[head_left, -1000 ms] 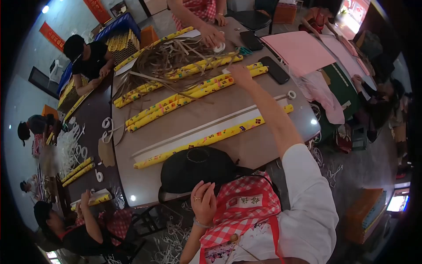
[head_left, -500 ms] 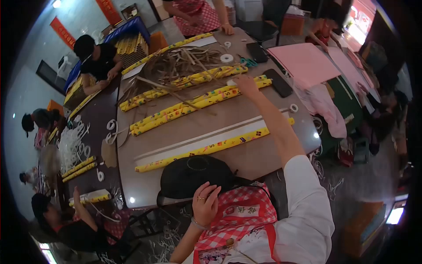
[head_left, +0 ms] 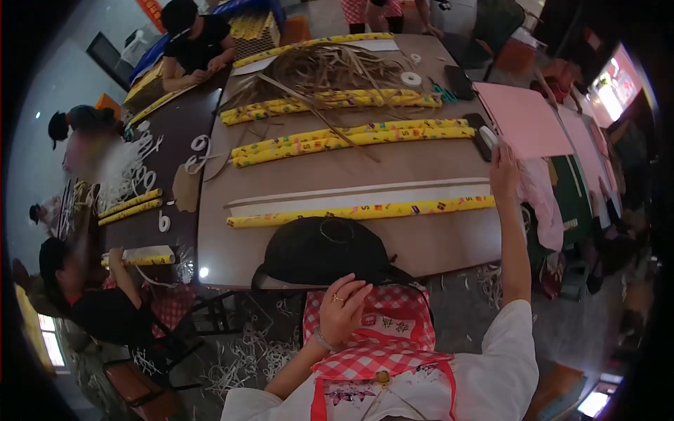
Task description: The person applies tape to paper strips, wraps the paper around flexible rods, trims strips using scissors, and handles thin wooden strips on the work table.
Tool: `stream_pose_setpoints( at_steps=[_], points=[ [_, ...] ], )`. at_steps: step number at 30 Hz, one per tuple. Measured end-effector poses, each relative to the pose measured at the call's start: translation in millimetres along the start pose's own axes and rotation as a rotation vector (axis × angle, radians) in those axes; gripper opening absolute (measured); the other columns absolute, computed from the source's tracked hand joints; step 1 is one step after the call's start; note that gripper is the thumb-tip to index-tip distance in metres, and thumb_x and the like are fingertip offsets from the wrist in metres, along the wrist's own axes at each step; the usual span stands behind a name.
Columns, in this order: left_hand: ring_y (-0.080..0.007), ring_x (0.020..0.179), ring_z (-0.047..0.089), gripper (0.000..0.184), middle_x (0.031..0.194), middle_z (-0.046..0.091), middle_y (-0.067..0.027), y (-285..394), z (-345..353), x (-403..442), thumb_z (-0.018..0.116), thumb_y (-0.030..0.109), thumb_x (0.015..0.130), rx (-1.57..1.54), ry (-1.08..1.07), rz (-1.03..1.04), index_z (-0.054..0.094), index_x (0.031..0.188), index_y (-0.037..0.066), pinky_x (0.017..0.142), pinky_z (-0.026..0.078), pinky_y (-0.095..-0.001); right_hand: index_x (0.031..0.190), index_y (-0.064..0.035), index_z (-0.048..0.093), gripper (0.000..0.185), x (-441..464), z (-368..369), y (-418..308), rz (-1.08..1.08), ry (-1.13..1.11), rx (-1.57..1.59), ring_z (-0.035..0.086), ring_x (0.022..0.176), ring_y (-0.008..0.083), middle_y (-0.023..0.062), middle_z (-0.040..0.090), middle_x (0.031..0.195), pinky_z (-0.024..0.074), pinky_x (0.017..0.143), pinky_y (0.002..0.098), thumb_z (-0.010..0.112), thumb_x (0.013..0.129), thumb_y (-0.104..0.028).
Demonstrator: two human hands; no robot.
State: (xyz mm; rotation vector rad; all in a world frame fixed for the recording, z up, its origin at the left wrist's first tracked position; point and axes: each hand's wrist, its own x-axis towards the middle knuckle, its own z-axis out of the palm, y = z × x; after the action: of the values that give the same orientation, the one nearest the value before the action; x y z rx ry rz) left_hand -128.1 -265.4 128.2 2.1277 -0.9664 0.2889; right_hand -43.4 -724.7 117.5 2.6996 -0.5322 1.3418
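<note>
My left hand is raised in front of the red checked apron, below the black cap, its fingers curled together with nothing seen in them. My right hand reaches over the table's right side, with its fingertips at a small white object beside a dark phone. Left of that hand lies a yellow patterned tube along a white sheet with a brown strip. Several more yellow tubes lie farther back.
Brown strips are heaped at the back, near a white roll and teal scissors. Pink sheets lie on the right. A co-worker sits at the left; others are around the tables.
My right hand has moved right from the yellow tubes to the table's right side, with the white object. The view has turned. My left hand stays near the apron.
</note>
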Motion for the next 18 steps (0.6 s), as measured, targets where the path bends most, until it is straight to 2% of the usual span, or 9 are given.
stream_pose_setpoints(
  at_steps=[1, 5, 8, 9, 11, 12, 14, 16, 18],
  points=[
    [-0.0290, 0.106, 0.056, 0.035, 0.104, 0.061, -0.0085, 1, -3, 3, 0.063, -0.004, 0.070, 0.003, -0.035, -0.012, 0.066, 0.103, 0.006, 0.087, 0.048, -0.0374, 0.110, -0.0056, 0.059, 0.025, -19, -19, 24, 0.071, -0.151, -0.071, 0.059, 0.090, 0.0313, 0.0118, 0.063, 0.101, 0.0452, 0.078, 0.0409, 0.053, 0.090, -0.019],
    [-0.0285, 0.108, 0.055, 0.033, 0.104, 0.061, -0.0084, -8, 9, 6, 0.062, -0.004, 0.071, -0.062, -0.091, 0.025, 0.067, 0.103, 0.006, 0.088, 0.047, -0.0375, 0.113, -0.0087, 0.060, 0.026, -102, -71, 81, 0.093, -0.159, -0.290, 0.059, 0.092, 0.0273, 0.0093, 0.063, 0.098, 0.0445, 0.079, 0.0372, 0.054, 0.091, -0.019],
    [-0.0287, 0.107, 0.055, 0.032, 0.105, 0.061, -0.0085, -9, 15, 14, 0.063, -0.002, 0.072, -0.027, -0.102, 0.106, 0.067, 0.103, 0.006, 0.088, 0.047, -0.0379, 0.114, -0.0082, 0.060, 0.027, -134, -92, 74, 0.131, -0.213, -0.258, 0.058, 0.097, 0.0254, 0.0067, 0.061, 0.111, 0.0440, 0.083, 0.0372, 0.055, 0.089, -0.017],
    [-0.0287, 0.107, 0.055, 0.032, 0.105, 0.061, -0.0085, -7, 15, 17, 0.063, -0.002, 0.072, -0.025, -0.103, 0.105, 0.067, 0.103, 0.006, 0.088, 0.047, -0.0379, 0.114, -0.0082, 0.060, 0.027, -138, -92, 70, 0.132, -0.214, -0.256, 0.058, 0.097, 0.0254, 0.0067, 0.061, 0.111, 0.0440, 0.083, 0.0372, 0.055, 0.089, -0.017],
    [-0.0286, 0.107, 0.055, 0.033, 0.104, 0.061, -0.0083, -4, 15, 22, 0.063, -0.003, 0.071, -0.039, -0.097, 0.133, 0.067, 0.103, 0.007, 0.087, 0.047, -0.0386, 0.115, -0.0074, 0.060, 0.028, -141, -86, 60, 0.087, -0.330, 0.021, 0.058, 0.098, 0.0258, 0.0067, 0.060, 0.114, 0.0438, 0.085, 0.0374, 0.056, 0.088, -0.013],
    [-0.0286, 0.107, 0.055, 0.033, 0.104, 0.061, -0.0083, -1, 15, 24, 0.063, -0.003, 0.071, -0.027, -0.088, 0.122, 0.067, 0.103, 0.007, 0.087, 0.047, -0.0386, 0.115, -0.0071, 0.060, 0.031, -147, -74, 65, 0.075, -0.362, -0.034, 0.059, 0.096, 0.0292, 0.0102, 0.060, 0.114, 0.0446, 0.085, 0.0389, 0.059, 0.084, -0.009],
    [-0.0287, 0.107, 0.055, 0.033, 0.104, 0.061, -0.0083, 1, 11, 25, 0.064, -0.003, 0.071, -0.032, -0.062, 0.134, 0.067, 0.102, 0.007, 0.087, 0.048, -0.0389, 0.115, -0.0071, 0.060, 0.034, -140, -70, 57, 0.110, -0.228, 0.112, 0.058, 0.097, 0.0327, 0.0136, 0.059, 0.114, 0.0463, 0.082, 0.0400, 0.060, 0.081, -0.007],
    [-0.0292, 0.106, 0.055, 0.034, 0.103, 0.060, -0.0085, 0, 5, 19, 0.065, -0.003, 0.069, -0.029, -0.031, 0.094, 0.066, 0.102, 0.007, 0.087, 0.048, -0.0389, 0.115, -0.0051, 0.060, 0.035, -124, -81, 40, 0.087, -0.138, 0.159, 0.057, 0.099, 0.0297, 0.0132, 0.059, 0.110, 0.0478, 0.079, 0.0378, 0.060, 0.080, -0.003],
    [-0.0297, 0.107, 0.055, 0.037, 0.104, 0.060, -0.0095, -4, 2, 6, 0.066, -0.002, 0.067, -0.023, 0.004, 0.046, 0.065, 0.104, 0.006, 0.088, 0.048, -0.0391, 0.118, -0.0036, 0.058, 0.030, -114, -84, 46, 0.427, -0.098, 0.333, 0.056, 0.098, 0.0243, 0.0115, 0.060, 0.104, 0.0462, 0.081, 0.0347, 0.057, 0.089, -0.009]
  ],
)
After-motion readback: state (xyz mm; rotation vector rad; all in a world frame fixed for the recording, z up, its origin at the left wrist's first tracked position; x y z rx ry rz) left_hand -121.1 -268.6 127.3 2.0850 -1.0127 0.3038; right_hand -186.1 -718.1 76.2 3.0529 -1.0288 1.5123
